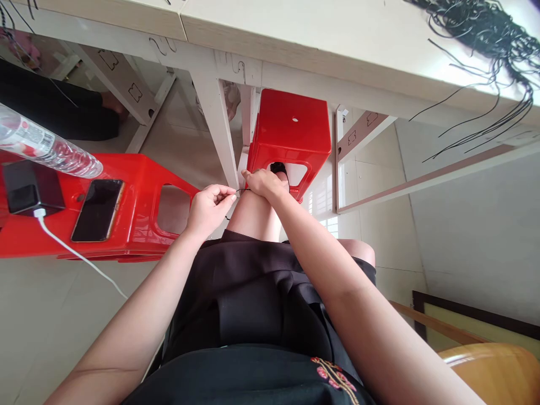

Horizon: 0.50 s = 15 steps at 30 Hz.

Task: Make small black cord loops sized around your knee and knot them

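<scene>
A thin black cord [243, 190] stretches across the top of my bare knee. My left hand [212, 207] is closed, pinching one end of this cord between thumb and fingers beside the knee. A short dark tail of cord shows below that hand. Lying palm down on the knee, my right hand [265, 183] has its fingers stretched out, and the cord runs towards it. What lies under the right palm is hidden.
Above my knees runs a pale tabletop edge [270, 42], with a bundle of black cords [476, 34] hanging over at right. A red stool [295, 118] stands ahead. On a red stool at left are a phone [98, 210], charger [31, 188] and plastic bottle [50, 143].
</scene>
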Motion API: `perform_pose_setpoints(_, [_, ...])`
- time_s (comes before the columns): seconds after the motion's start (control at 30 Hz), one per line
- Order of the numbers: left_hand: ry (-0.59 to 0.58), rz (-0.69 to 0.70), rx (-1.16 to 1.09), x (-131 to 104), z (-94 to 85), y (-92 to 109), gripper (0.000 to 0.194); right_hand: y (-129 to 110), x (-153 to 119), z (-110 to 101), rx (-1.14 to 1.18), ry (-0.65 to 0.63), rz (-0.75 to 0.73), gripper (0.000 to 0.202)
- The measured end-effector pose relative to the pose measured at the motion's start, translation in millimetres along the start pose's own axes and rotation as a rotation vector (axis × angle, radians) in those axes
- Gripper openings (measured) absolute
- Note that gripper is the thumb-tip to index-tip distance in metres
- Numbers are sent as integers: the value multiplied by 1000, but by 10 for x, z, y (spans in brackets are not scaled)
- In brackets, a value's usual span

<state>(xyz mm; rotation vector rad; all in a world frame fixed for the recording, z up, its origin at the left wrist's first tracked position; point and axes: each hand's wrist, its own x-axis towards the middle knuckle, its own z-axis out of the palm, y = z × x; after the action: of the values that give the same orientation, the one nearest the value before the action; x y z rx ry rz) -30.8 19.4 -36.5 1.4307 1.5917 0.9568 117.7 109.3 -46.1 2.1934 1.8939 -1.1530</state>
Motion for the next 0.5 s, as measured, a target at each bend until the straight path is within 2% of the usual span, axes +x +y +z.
perform_pose_setpoints(0.1, [35, 30, 2, 2, 7, -7, 22, 16, 13, 12, 4, 8, -33, 67])
perform_pose_setpoints(0.23, [8, 67, -4, 16, 11, -36, 27, 18, 28, 21, 3, 17, -42, 64])
perform_pose_setpoints(0.5, [-25, 26, 30, 4, 60, -26, 20, 43, 45, 31, -5, 1, -62, 62])
